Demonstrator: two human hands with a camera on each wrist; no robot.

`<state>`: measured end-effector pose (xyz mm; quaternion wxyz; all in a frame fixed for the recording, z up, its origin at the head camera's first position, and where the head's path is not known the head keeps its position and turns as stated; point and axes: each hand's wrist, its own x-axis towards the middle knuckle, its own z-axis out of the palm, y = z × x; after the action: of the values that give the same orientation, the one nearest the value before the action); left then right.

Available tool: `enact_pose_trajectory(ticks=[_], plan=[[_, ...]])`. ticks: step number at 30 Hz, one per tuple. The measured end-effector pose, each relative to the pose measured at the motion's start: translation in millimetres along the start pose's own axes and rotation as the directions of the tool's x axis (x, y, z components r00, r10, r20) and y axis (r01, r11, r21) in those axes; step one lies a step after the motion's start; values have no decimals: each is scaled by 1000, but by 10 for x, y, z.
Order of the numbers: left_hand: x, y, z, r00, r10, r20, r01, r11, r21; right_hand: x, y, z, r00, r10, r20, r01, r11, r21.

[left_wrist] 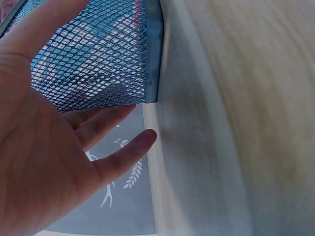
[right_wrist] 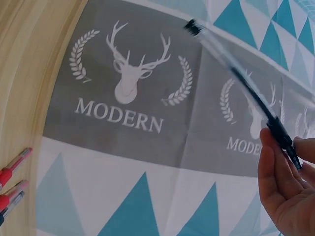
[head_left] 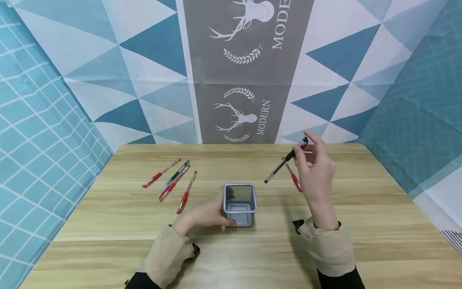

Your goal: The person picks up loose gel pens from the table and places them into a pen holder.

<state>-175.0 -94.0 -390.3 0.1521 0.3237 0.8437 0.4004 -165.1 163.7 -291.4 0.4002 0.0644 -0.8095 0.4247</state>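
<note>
1. Right hand (head_left: 315, 172) raised above the light wood-grain table (head_left: 361, 224), fingers pinching a black-ink pen with a clear barrel (head_left: 286, 159). Pen is tilted, one end low and to the left, the other end up between the fingertips.
2. Right wrist view: same pen (right_wrist: 236, 78) runs from the fingers (right_wrist: 275, 172) out across the deer-print "MODERN" backdrop (right_wrist: 128, 88).
3. Left hand (head_left: 205, 212) rests against the left side of a small square silver wire-mesh pen holder (head_left: 240, 204), thumb at its rim, fingers along the lower front wall. Holder stands upright on the table, near centre.
4. Left wrist view: palm and fingers (left_wrist: 49, 162) lie flat on the mesh wall (left_wrist: 93, 64), lightly curved round it.
5. Hands well apart; the held pen is up and right of the holder.
6. One red pen (head_left: 293, 176) lies on the table just behind the right hand, partly hidden.
7. Left of the holder: a loose group of four pens (head_left: 173, 182), three red and one green-capped.
</note>
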Motion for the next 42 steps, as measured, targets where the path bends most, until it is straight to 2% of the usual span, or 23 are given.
enact_pose_trajectory(ticks=[4,10,18,23,29,38,42], plan=[[2,0,-6,1000,5,-5,-5,1000,-1,-46,-83,40,1000,-12,20,11,997,82],[1,-1,-9,1000,1,-9,-1,1000,22,-145,-170,158,989,-45,141,22,987,162],[-3,-5,-8,1000,5,-3,-5,1000,23,-221,-198,305,966,-116,231,93,990,108],[-4,-11,-5,1000,-5,-6,5,999,39,-259,-183,379,938,-143,316,115,988,106],[2,-17,-5,1000,-1,-8,1,1000,27,-297,-150,440,896,-125,427,98,992,85],[11,7,-10,998,54,-9,-54,999,-1,-315,-100,500,867,-118,484,95,993,72],[5,5,-8,999,45,-10,-45,999,5,-328,-74,519,848,-103,520,92,995,47]])
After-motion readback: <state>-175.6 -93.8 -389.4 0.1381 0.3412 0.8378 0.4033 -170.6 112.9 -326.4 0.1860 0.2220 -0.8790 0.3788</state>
